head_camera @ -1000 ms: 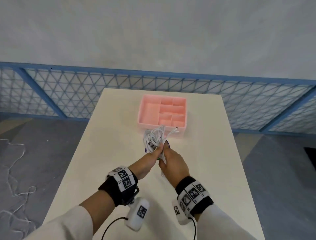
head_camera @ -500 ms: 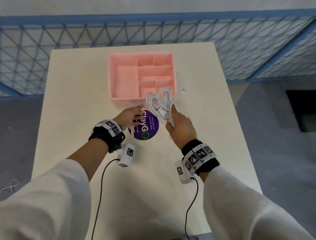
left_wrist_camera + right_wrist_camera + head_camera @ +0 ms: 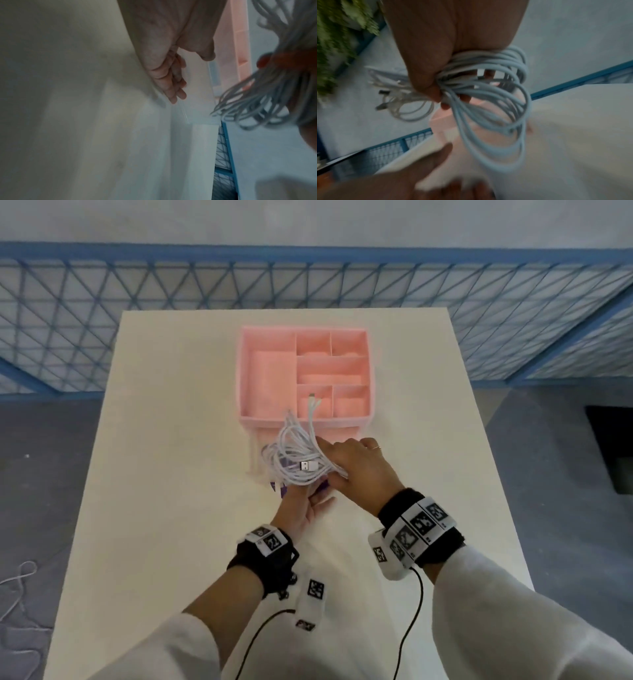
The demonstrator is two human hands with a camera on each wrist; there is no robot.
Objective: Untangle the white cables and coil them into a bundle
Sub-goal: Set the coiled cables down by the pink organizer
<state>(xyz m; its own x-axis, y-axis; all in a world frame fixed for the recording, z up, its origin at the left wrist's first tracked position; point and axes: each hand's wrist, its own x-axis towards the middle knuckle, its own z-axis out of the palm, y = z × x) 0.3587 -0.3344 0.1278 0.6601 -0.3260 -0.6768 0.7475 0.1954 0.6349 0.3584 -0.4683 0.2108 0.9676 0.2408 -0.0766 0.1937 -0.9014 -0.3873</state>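
Observation:
A coiled bundle of white cables [image 3: 291, 460] hangs just in front of the pink tray. My right hand [image 3: 356, 467] grips it from the right, and a USB plug [image 3: 306, 465] lies on top of the loops. One cable end [image 3: 313, 402] pokes over the tray's front wall. The right wrist view has the fist [image 3: 436, 67] closed round the loops [image 3: 496, 108]. My left hand [image 3: 301, 501] lies palm up beneath the bundle. It holds a clear pouch with a purple label [image 3: 278, 487], mostly hidden by the cables. In the left wrist view, thumb and fingers [image 3: 173, 81] pinch that clear pouch [image 3: 199, 86].
The pink divided tray [image 3: 267, 378] sits at the middle back of the cream table [image 3: 171, 474]. Blue mesh fencing [image 3: 102, 313] runs behind the table. Thin cord [image 3: 20, 580] lies on the grey floor at left. Black leads [image 3: 412, 611] trail from my wrist cameras.
My right hand has carried the bundle left, over my left hand. The left hand has lifted the purple-labelled pouch and turned palm up under the cables.

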